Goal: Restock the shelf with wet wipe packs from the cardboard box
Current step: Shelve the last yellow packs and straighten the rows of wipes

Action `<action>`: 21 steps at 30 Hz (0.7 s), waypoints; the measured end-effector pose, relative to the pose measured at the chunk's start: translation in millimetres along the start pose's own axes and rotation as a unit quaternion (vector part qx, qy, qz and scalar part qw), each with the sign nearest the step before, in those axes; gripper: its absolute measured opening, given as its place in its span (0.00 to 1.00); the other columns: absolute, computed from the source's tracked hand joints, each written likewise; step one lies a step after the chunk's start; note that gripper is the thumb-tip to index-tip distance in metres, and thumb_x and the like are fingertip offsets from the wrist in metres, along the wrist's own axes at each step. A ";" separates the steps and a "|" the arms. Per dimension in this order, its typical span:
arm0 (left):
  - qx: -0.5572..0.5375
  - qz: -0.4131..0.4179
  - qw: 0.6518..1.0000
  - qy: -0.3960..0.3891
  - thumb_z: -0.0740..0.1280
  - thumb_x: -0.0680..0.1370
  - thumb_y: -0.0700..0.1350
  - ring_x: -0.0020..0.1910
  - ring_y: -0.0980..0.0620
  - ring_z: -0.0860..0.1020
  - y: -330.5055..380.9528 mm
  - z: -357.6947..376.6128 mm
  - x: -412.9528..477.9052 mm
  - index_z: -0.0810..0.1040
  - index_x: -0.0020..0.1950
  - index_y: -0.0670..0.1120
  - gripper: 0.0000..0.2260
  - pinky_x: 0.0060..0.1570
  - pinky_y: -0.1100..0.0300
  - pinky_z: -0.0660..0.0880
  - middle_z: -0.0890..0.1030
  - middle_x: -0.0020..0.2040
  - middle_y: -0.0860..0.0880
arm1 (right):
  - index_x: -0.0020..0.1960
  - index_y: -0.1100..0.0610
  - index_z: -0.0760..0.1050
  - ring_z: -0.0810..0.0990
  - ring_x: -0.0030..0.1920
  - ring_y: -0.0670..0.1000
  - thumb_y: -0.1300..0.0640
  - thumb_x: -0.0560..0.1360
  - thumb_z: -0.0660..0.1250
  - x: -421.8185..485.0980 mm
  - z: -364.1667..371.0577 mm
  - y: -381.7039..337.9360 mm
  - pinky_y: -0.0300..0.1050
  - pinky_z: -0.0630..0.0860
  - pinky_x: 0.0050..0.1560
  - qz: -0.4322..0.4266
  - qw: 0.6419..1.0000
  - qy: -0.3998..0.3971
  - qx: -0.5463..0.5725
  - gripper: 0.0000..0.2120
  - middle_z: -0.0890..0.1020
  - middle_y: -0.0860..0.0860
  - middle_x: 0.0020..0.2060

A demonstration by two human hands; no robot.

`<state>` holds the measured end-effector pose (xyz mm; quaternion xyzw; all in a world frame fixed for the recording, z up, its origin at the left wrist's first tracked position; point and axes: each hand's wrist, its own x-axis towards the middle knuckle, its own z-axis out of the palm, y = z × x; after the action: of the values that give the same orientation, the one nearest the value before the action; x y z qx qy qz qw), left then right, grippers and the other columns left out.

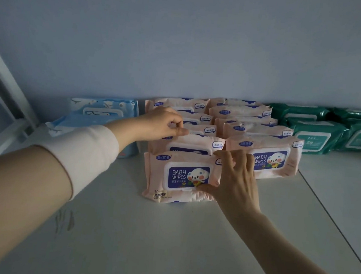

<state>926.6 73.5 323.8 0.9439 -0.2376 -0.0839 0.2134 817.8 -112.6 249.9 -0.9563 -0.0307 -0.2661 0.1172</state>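
Two rows of pink packs (267, 159) stood on the shelf (145, 232). The right grip (235, 176) held the near pack (178, 178) by its right end. The left grip (161, 122) pinched a pack behind (202, 130). It seemed best to slide the near one back gently, straight against its row.

On the front pink plastic wipe pack (180, 178): purple lid label reads "BABY WIPES" in white; "80" at lower left corner; logo and small characters too fine to read. On the second pink plastic wipe pack (187, 143): label mostly hidden. On the right-hand pink plastic wipe pack (267, 159): "BABY WIPES" again. On the teal plastic wipe packs (312, 139): print blurred, illegible.
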 end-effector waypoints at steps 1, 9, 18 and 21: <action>-0.006 -0.010 1.000 -0.005 0.62 0.77 0.55 0.54 0.52 0.70 0.1 -0.3 4.3 0.76 0.47 0.49 0.11 0.63 0.54 0.65 0.75 0.55 0.49 | 0.51 0.60 0.75 0.77 0.44 0.62 0.45 0.44 0.83 -0.3 0.3 0.5 0.55 0.79 0.40 0.001 1.000 0.002 -0.003 0.40 0.78 0.60 0.44; 0.046 -0.089 0.993 -0.059 0.54 0.77 0.64 0.64 0.46 0.72 2.0 2.8 34.7 0.76 0.64 0.47 0.27 0.68 0.50 0.65 0.76 0.64 0.46 | 0.51 0.59 0.74 0.77 0.43 0.61 0.44 0.43 0.83 3.2 4.7 3.0 0.54 0.79 0.41 -0.012 0.999 0.028 -0.015 0.41 0.78 0.59 0.43; 0.031 -0.035 0.994 -0.098 0.60 0.71 0.67 0.39 0.56 0.68 8.2 -0.7 25.4 0.66 0.39 0.52 0.18 0.40 0.60 0.65 0.68 0.38 0.55 | 0.52 0.57 0.70 0.76 0.45 0.61 0.45 0.45 0.83 3.5 8.2 6.1 0.54 0.78 0.42 -0.018 0.999 0.044 -0.003 0.41 0.77 0.59 0.45; 0.009 -0.021 0.996 -0.084 0.63 0.64 0.69 0.40 0.55 0.69 4.9 -2.2 23.6 0.67 0.42 0.53 0.21 0.40 0.59 0.65 0.70 0.41 0.55 | 0.53 0.57 0.69 0.72 0.48 0.59 0.45 0.46 0.82 7.1 11.5 4.4 0.54 0.78 0.44 -0.008 0.998 0.055 0.006 0.41 0.77 0.60 0.46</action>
<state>945.7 59.0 326.6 0.9403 -0.2355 -0.1651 0.1822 830.2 -114.2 243.1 -0.9394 -0.0330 -0.3186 0.1224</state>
